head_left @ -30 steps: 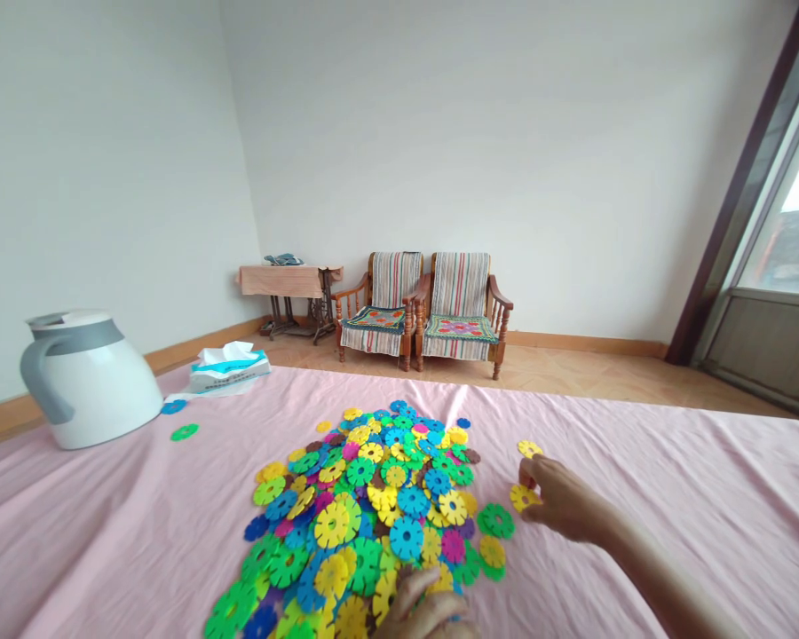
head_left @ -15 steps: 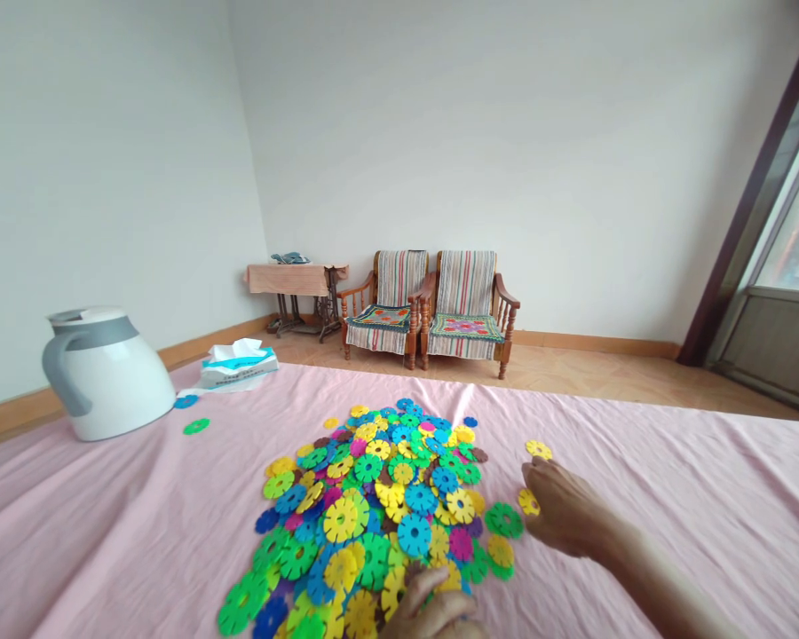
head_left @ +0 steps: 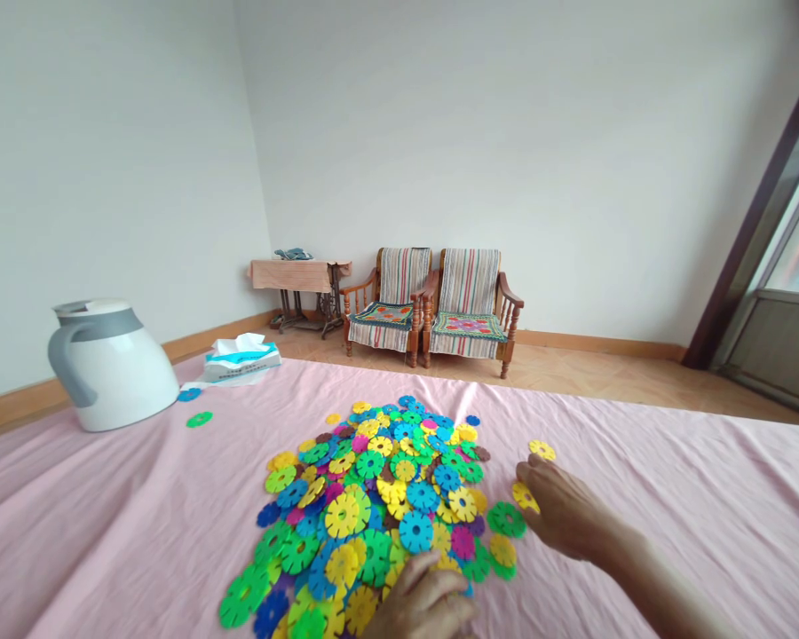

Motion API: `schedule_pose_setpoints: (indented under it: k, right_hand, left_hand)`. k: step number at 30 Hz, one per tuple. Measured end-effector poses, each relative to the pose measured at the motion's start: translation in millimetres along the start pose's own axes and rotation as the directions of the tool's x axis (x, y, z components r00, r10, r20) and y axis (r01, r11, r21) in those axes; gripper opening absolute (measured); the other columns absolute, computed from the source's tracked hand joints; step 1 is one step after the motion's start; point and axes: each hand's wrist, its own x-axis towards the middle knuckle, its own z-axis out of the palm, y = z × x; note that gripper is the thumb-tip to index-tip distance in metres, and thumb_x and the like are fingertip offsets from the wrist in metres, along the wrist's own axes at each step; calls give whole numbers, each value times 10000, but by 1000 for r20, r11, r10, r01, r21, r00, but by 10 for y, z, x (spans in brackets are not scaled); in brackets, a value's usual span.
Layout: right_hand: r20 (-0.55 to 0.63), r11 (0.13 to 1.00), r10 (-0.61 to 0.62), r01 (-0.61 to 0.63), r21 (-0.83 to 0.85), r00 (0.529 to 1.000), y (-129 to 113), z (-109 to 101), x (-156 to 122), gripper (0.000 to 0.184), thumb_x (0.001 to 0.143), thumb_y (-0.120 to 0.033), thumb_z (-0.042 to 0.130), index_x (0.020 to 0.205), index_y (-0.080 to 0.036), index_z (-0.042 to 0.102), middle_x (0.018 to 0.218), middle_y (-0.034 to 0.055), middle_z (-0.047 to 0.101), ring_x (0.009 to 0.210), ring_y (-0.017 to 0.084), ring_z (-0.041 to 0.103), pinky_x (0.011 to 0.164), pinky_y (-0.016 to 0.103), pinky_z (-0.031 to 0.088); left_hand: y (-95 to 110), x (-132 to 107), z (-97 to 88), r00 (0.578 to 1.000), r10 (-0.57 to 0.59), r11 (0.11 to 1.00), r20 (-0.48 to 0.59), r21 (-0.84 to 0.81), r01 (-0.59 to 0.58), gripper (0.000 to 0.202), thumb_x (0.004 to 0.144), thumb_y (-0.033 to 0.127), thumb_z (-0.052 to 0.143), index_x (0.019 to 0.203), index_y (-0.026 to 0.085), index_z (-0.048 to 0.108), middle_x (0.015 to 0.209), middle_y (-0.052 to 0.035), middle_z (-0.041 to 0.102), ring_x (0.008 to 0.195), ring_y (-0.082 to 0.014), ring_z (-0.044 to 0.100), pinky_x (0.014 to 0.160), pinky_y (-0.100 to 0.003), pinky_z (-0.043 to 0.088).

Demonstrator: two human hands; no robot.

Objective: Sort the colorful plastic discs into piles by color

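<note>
A heap of flat, notched plastic snowflake discs (head_left: pixel 373 497) in yellow, green, blue, pink and brown covers the middle of the pink cloth. At the near edge of this heap is my left hand (head_left: pixel 426 599), its fingers bent together; whatever they hold is hidden. To the right of the heap, my right hand (head_left: pixel 563 510) is closed with a yellow snowflake disc (head_left: pixel 526 497) at its thumb side. Just beyond its knuckles lies another yellow disc (head_left: pixel 541 450) on the cloth. A green disc (head_left: pixel 506 519) sits between the heap and my right hand.
A white and grey jug (head_left: pixel 123 373) stands on the cloth (head_left: pixel 692 497) at the left, beside a tissue pack (head_left: pixel 241 359). Near the jug lie a blue disc (head_left: pixel 189 394) and a green disc (head_left: pixel 200 419). Two wooden armchairs (head_left: pixel 470 302) and a covered sewing table (head_left: pixel 293 275) stand beyond.
My left hand has moved slightly forward over the heap's near edge. My right hand and the yellow disc at its thumb have shifted slightly left. The view has tilted a little.
</note>
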Motion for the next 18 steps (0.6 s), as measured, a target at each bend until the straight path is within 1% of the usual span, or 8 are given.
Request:
schedule_pose_setpoints:
  k: [3,6,7,9,12,14,16,18]
  right_hand:
    - [12,999,-26,26,41,1000,18,-21,2,164,771,-149,522,923,-140,582,1016,166,589,963,263,569,822,331,399]
    - [11,996,-29,28,81,1000,31,-39,-3,157,713,-108,526,861,-152,558,969,141,594,897,241,564,780,314,397]
    - [9,995,-28,27,97,1000,35,-44,-6,166,687,-102,533,841,-159,546,947,126,597,865,230,563,756,303,396]
    - [0,990,-24,24,137,1000,53,-56,-10,194,643,-101,546,820,-179,525,884,80,606,796,199,557,699,273,390]
    - [-20,978,-9,13,206,1000,148,-66,9,161,640,-115,542,770,-207,523,762,6,606,704,159,548,618,232,371]
    - [-56,970,41,-27,241,998,272,-51,48,125,688,-122,508,770,-206,551,721,-2,607,676,151,553,600,228,368]
    - [-112,958,143,-109,267,983,431,-7,102,172,745,-118,448,829,-183,583,713,21,619,660,157,567,606,240,379]
    - [-165,936,253,-197,292,953,591,63,152,231,774,-109,403,888,-155,599,701,44,628,644,166,581,602,252,388]
  left_hand:
    - [-29,-31,81,998,-24,1000,-55,-4,23,274,1008,254,386,910,144,617,823,-14,696,853,-90,654,1014,-222,403]
    - [-41,-85,196,991,-35,999,-131,-27,31,284,1011,250,371,886,165,611,794,-1,693,833,-90,652,1012,-231,395]
    - [-40,-98,221,989,-46,998,-137,-40,41,286,1011,252,365,887,169,610,792,-2,692,827,-93,651,1007,-236,398]
    - [-32,-105,231,992,-70,996,-109,-59,64,279,1011,253,362,907,168,607,807,-9,692,828,-100,647,988,-241,409]
    - [-11,-63,135,997,-32,999,-72,-43,29,225,988,198,407,874,180,600,829,-4,688,839,-117,632,957,-271,420]
    - [2,-4,6,999,-26,999,-23,-23,25,173,944,147,461,842,185,595,844,-4,680,841,-141,611,910,-294,440]
    - [8,66,-150,989,-124,992,83,-28,127,107,889,127,512,859,180,600,865,-24,662,847,-171,585,839,-303,464]
    - [0,130,-301,951,-277,957,139,-46,286,107,856,108,528,867,183,603,842,-30,635,839,-187,564,781,-306,470]
